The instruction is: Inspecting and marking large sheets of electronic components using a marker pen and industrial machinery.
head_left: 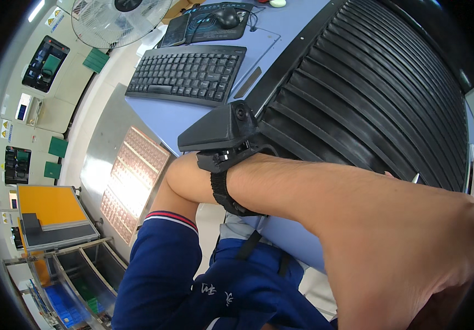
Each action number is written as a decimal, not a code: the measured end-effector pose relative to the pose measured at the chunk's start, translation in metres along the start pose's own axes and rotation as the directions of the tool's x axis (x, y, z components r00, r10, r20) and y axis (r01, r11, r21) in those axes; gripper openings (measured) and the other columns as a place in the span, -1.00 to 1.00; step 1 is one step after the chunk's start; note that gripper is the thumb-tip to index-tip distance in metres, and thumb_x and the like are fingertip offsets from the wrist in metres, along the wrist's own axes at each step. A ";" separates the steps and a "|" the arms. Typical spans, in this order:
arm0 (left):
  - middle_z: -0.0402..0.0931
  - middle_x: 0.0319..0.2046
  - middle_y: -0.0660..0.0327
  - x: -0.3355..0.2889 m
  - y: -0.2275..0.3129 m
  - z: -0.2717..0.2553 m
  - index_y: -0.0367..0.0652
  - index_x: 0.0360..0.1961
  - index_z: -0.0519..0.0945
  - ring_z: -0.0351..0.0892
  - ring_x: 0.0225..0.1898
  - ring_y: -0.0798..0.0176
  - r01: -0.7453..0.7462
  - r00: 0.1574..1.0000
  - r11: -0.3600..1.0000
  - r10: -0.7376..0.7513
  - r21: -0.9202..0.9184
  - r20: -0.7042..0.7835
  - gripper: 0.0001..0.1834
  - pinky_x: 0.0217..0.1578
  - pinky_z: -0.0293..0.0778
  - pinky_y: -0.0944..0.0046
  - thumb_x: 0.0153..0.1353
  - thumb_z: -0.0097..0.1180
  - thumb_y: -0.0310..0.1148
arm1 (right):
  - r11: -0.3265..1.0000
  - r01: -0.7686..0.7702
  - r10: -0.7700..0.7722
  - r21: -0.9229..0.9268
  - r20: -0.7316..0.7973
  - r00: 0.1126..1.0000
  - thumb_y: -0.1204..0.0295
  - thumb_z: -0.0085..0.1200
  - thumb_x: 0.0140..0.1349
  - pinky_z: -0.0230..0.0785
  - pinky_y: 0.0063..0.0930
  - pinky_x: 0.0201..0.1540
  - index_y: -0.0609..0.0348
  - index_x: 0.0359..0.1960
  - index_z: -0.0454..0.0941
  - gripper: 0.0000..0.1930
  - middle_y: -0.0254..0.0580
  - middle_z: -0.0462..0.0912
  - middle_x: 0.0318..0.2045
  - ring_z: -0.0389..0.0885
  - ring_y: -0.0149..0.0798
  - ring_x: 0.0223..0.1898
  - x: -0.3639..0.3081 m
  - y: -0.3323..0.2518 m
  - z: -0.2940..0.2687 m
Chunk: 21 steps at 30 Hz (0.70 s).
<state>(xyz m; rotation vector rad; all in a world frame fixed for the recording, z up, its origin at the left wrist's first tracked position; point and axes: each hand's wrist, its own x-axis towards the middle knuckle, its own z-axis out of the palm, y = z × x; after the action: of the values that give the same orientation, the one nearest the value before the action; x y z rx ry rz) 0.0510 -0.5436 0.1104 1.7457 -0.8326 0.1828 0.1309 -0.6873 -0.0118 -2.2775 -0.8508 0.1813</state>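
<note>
My left arm, in a blue sleeve, bends at the elbow and crosses in front of me to the right. A black strap holds a black device on its forearm. My left hand looms large near the view, back toward me; its fingers turn down, hidden and dark. Above that forearm peeks a skin-coloured tip, perhaps my right hand, otherwise covered. Beside it shows the pointed end of a white thing; whether it is held is hidden. Behind both lies a ribbed black bellows cover.
On the blue worktop lie a black keyboard, mouse, mouse pad and dark flat device. A fan stands behind. Left are a copper-coloured panel on a metal table, a yellow board and a divided rack.
</note>
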 end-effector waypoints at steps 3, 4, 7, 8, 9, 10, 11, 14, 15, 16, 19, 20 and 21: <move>0.71 -0.33 -0.05 -0.008 0.004 0.002 -0.28 -0.26 0.67 0.76 -0.32 0.07 0.000 1.000 1.000 0.000 0.021 -0.002 -0.59 -0.32 0.63 0.19 0.13 0.45 -0.11 | 0.982 0.161 -0.179 -0.095 -0.239 0.954 0.59 0.29 0.29 0.55 -0.36 -0.03 -0.02 0.06 0.71 -0.67 -0.15 0.79 -0.28 0.75 -0.19 -0.29 -0.002 -0.046 0.017; 0.71 -0.33 -0.05 -0.013 0.007 0.000 -0.28 -0.26 0.67 0.75 -0.32 0.06 -0.006 1.000 1.000 0.006 0.027 0.001 -0.59 -0.33 0.63 0.19 0.13 0.44 -0.11 | 0.970 0.210 -0.236 -0.118 -0.293 0.926 0.61 0.29 0.26 0.54 -0.35 -0.02 -0.01 0.06 0.71 -0.66 -0.11 0.79 -0.28 0.76 -0.16 -0.28 0.000 -0.048 0.020; 0.71 -0.35 -0.04 -0.032 0.015 -0.011 -0.28 -0.28 0.67 0.75 -0.34 0.06 -0.038 0.999 0.998 0.037 0.040 0.022 -0.60 -0.34 0.63 0.18 0.12 0.44 -0.12 | 0.982 0.187 -0.190 -0.034 -0.207 0.960 0.67 0.30 0.22 0.51 -0.38 -0.04 0.04 0.03 0.72 -0.64 -0.03 0.78 -0.29 0.76 -0.13 -0.26 0.002 -0.019 0.011; 0.71 -0.35 -0.04 -0.037 0.018 -0.014 -0.28 -0.29 0.67 0.75 -0.34 0.06 -0.055 0.998 0.997 0.053 0.047 0.039 -0.60 -0.34 0.63 0.18 0.12 0.44 -0.12 | 0.991 0.127 -0.132 -0.036 -0.201 0.971 0.67 0.30 0.21 0.50 -0.39 -0.06 0.06 0.02 0.73 -0.65 -0.02 0.78 -0.29 0.76 -0.13 -0.27 0.002 -0.038 0.004; 0.71 -0.35 -0.04 -0.044 0.025 -0.016 -0.27 -0.29 0.67 0.75 -0.34 0.06 -0.064 0.997 0.996 0.061 0.063 0.047 -0.60 -0.34 0.63 0.18 0.12 0.44 -0.12 | 0.996 0.085 -0.089 -0.031 -0.187 0.978 0.68 0.30 0.21 0.48 -0.40 -0.08 0.08 0.01 0.73 -0.66 -0.01 0.78 -0.30 0.75 -0.13 -0.28 0.000 -0.063 0.000; 0.70 -0.36 -0.04 -0.048 0.029 -0.017 -0.27 -0.30 0.67 0.75 -0.35 0.06 -0.080 0.995 0.994 0.076 0.071 0.058 -0.61 -0.35 0.63 0.18 0.12 0.44 -0.12 | 0.995 0.042 -0.057 -0.089 -0.173 0.983 0.68 0.30 0.22 0.47 -0.40 -0.12 0.09 0.01 0.72 -0.66 0.00 0.77 -0.29 0.74 -0.14 -0.29 -0.002 -0.072 -0.002; 0.70 -0.36 -0.04 -0.051 0.033 -0.018 -0.27 -0.30 0.67 0.75 -0.35 0.06 -0.074 0.996 0.993 0.068 0.090 0.064 -0.61 -0.35 0.63 0.18 0.12 0.44 -0.12 | 0.991 0.006 -0.026 -0.132 -0.150 0.988 0.68 0.30 0.23 0.46 -0.40 -0.15 0.10 0.02 0.71 -0.66 0.01 0.77 -0.29 0.72 -0.15 -0.31 -0.003 -0.078 -0.002; 0.70 -0.38 -0.04 -0.052 0.040 -0.018 -0.27 -0.32 0.67 0.74 -0.36 0.05 -0.075 0.995 0.989 0.064 0.128 0.082 -0.62 -0.36 0.62 0.17 0.11 0.43 -0.13 | 0.992 0.100 -0.107 -0.073 -0.097 0.990 0.66 0.30 0.24 0.52 -0.34 -0.14 0.11 0.02 0.71 -0.68 0.02 0.78 -0.25 0.73 -0.11 -0.31 0.003 -0.054 0.006; 0.70 -0.38 -0.04 -0.051 0.043 -0.018 -0.27 -0.33 0.67 0.74 -0.36 0.05 -0.092 0.993 0.988 0.081 0.125 0.090 -0.62 -0.36 0.62 0.17 0.11 0.43 -0.13 | 0.988 0.129 -0.137 -0.083 -0.103 0.985 0.66 0.30 0.24 0.53 -0.33 -0.13 0.11 0.02 0.71 -0.68 0.03 0.78 -0.25 0.73 -0.09 -0.31 0.002 -0.051 0.004; 0.70 -0.39 -0.04 -0.055 0.047 -0.021 -0.27 -0.33 0.67 0.74 -0.37 0.05 -0.103 0.991 0.986 0.090 0.133 0.100 -0.62 -0.36 0.62 0.17 0.11 0.43 -0.13 | 0.983 0.159 -0.169 -0.093 -0.107 0.980 0.66 0.30 0.24 0.54 -0.32 -0.12 0.11 0.02 0.71 -0.68 0.03 0.79 -0.24 0.74 -0.07 -0.31 0.001 -0.048 0.003; 0.70 -0.40 -0.03 -0.056 0.051 -0.027 -0.26 -0.35 0.67 0.74 -0.38 0.05 -0.161 0.982 0.981 0.147 0.112 0.121 -0.63 -0.37 0.62 0.16 0.10 0.43 -0.13 | 0.984 0.134 -0.147 -0.119 -0.112 0.983 0.64 0.31 0.23 0.54 -0.33 -0.08 0.12 0.02 0.71 -0.69 0.06 0.79 -0.23 0.77 0.01 -0.26 -0.004 -0.051 -0.005; 0.69 -0.40 -0.03 -0.058 0.053 -0.030 -0.26 -0.35 0.67 0.74 -0.38 0.05 -0.154 0.983 0.979 0.138 0.135 0.119 -0.63 -0.38 0.62 0.16 0.10 0.43 -0.13 | 0.988 0.118 -0.126 -0.095 -0.087 0.988 0.63 0.31 0.23 0.54 -0.33 -0.07 0.13 0.02 0.71 -0.69 0.06 0.79 -0.23 0.77 0.01 -0.24 -0.001 -0.052 -0.001; 0.69 -0.41 -0.03 -0.061 0.053 -0.029 -0.26 -0.36 0.67 0.74 -0.38 0.04 -0.140 0.986 0.979 0.124 0.149 0.111 -0.64 -0.38 0.62 0.16 0.10 0.43 -0.13 | 0.992 0.100 -0.104 -0.073 -0.061 0.993 0.62 0.31 0.23 0.54 -0.33 -0.07 0.13 0.02 0.71 -0.69 0.06 0.79 -0.23 0.78 0.02 -0.23 0.002 -0.053 0.003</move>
<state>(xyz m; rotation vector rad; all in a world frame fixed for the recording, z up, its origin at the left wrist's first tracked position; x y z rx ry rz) -0.0180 -0.4966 0.1305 1.8590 -1.0336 0.2561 0.1036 -0.6549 0.0210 -2.2844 -0.9506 0.0316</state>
